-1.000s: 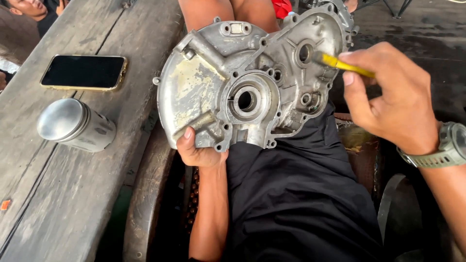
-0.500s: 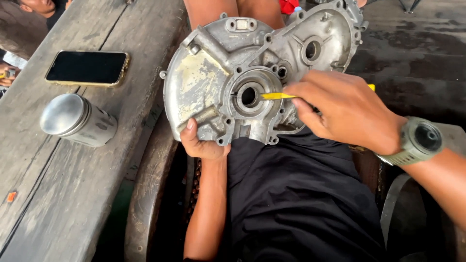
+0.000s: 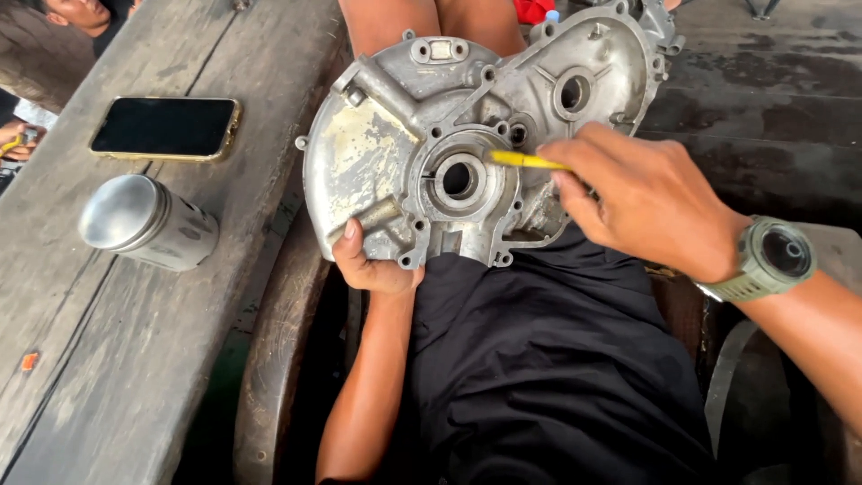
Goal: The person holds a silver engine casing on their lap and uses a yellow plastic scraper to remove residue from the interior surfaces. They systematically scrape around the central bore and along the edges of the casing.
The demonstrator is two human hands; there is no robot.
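A grey cast-metal engine case half (image 3: 413,135) rests on my lap, tilted toward me. My left hand (image 3: 370,265) grips its lower edge from underneath, thumb on the front face. My right hand (image 3: 642,198), with a green watch on the wrist, pinches a thin yellow tool (image 3: 521,161). The tool's tip lies against the rim of the round central bearing hole (image 3: 456,178).
A wooden bench (image 3: 108,359) runs along the left. On it lie a black phone (image 3: 163,127) and a shiny metal cylinder (image 3: 145,224) on its side. Another person's hand (image 3: 16,139) shows at the far left edge. A dark wet floor (image 3: 772,90) lies to the right.
My right hand has moved left and down from the case's upper right side, bringing the yellow tool to the central hole. The case has stayed in my left hand.
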